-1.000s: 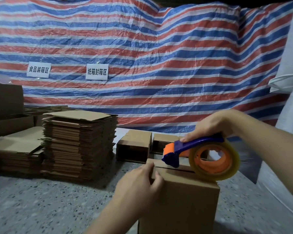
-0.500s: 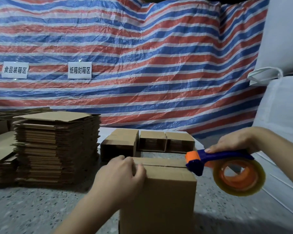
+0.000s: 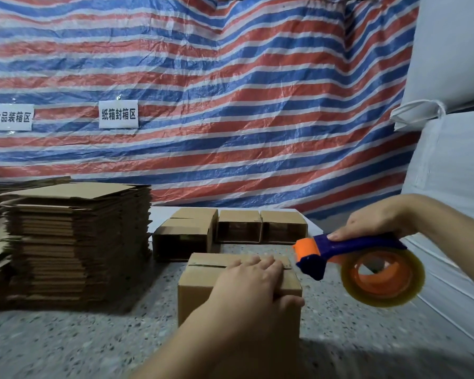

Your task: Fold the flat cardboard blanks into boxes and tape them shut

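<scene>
Head view shows the left hand lying flat on the light, stiff, dentable box, best steadied at its top edges, while the right hand clamps the tape dispenser.

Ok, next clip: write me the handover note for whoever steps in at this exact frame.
Left hand: flat on top of the near box, fingers straight, pressing the flaps down.
Right hand: grips the tape dispenser, held in the air just right of the box, not touching it.
Done: the near box is folded up; three folded boxes lie on their sides behind it.
Left: the top seam looks open, with no tape that I can see. The stack of flat blanks on the left is unfolded.
</scene>
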A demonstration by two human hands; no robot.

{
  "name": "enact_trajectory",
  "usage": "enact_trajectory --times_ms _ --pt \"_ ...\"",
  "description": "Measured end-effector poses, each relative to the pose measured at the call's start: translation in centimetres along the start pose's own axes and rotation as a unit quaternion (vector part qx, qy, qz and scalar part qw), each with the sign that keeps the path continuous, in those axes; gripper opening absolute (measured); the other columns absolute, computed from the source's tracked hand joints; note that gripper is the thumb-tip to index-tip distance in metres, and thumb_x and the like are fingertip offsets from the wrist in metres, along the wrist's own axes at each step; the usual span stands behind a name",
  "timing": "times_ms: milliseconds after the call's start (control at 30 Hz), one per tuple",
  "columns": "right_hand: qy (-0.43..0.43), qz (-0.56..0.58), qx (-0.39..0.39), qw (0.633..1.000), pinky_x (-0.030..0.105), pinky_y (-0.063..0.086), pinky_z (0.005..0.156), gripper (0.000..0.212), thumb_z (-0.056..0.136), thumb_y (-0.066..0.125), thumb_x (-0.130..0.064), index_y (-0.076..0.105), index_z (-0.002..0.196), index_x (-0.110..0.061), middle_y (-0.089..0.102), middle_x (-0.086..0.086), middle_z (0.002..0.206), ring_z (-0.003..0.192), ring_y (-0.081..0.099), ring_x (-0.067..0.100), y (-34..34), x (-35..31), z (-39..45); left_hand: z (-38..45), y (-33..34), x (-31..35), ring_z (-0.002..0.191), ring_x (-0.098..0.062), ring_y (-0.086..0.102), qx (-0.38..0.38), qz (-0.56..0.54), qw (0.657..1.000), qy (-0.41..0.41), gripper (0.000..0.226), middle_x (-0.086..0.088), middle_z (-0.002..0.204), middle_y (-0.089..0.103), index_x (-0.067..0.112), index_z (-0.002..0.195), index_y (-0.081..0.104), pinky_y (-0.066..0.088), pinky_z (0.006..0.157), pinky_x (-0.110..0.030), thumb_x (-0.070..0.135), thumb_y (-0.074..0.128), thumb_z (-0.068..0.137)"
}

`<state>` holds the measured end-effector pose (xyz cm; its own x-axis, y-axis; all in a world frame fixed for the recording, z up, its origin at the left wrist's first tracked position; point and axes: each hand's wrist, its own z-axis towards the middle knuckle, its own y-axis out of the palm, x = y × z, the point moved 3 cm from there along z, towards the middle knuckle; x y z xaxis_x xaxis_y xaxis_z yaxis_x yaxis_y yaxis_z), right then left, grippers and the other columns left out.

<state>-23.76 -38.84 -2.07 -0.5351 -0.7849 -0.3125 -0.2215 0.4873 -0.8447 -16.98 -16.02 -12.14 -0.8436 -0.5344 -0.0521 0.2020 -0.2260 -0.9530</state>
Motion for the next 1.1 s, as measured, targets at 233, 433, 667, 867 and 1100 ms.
enact_trajectory --times_ms 233,433,667,867,1100 --pt "0.053 -0.216 0.084 0.971 0.023 0.048 0.065 0.065 0.072 0.059 -0.083 0.070 0.086 -0.021 0.072 -0.007 0.077 0.069 0.067 0.010 -0.2 -1.3 -1.7 -0.5 -0.1 0.2 0.141 -0.020 0.031 0.035 -0.005 0.999 0.023 0.068 0.003 0.155 0.034 0.034 0.151 0.021 0.024 0.115 -0.041 0.069 0.028 0.094" --pt "0.047 -0.463 0.159 0.871 0.030 0.042 0.060 0.050 0.083 0.062 -0.067 0.065 0.102 -0.021 0.064 -0.003 0.096 0.080 0.060 0.019 7.1 -0.3 2.8 -0.6 -0.2 0.3 0.142 -0.019 0.029 0.033 0.009 0.999 0.026 0.064 0.005 0.156 0.032 0.037 0.150 0.023 0.024 0.116 -0.041 0.068 0.027 0.094" --pt "0.033 -0.245 0.384 0.890 0.030 0.046 0.068 0.062 0.083 0.041 -0.083 0.066 0.103 -0.030 0.072 -0.008 0.106 0.096 0.067 0.013 14.2 6.9 7.4 -0.6 0.0 0.3 0.141 -0.018 0.030 0.052 0.004 0.998 0.021 0.064 0.007 0.155 0.034 0.037 0.149 0.025 0.023 0.116 -0.041 0.069 0.027 0.094" --pt "0.062 -0.191 0.446 0.872 0.029 0.040 0.069 0.077 0.079 0.016 -0.092 0.062 0.093 -0.032 0.070 -0.012 0.097 0.088 0.065 0.009 16.3 7.6 7.8 -0.7 -0.2 0.4 0.143 -0.018 0.028 0.038 -0.005 0.999 0.019 0.063 0.006 0.156 0.031 0.038 0.149 0.023 0.022 0.118 -0.045 0.068 0.028 0.094" --pt "-0.246 0.020 0.457 0.855 0.020 0.028 0.105 0.068 0.073 0.030 -0.095 0.021 0.134 -0.066 0.026 -0.045 0.133 0.125 0.031 -0.016 15.4 2.2 4.3 -0.6 -0.3 0.4 0.140 -0.021 0.032 0.031 -0.007 0.999 0.020 0.061 0.002 0.153 0.036 0.035 0.148 0.027 0.025 0.116 -0.045 0.065 0.031 0.095"
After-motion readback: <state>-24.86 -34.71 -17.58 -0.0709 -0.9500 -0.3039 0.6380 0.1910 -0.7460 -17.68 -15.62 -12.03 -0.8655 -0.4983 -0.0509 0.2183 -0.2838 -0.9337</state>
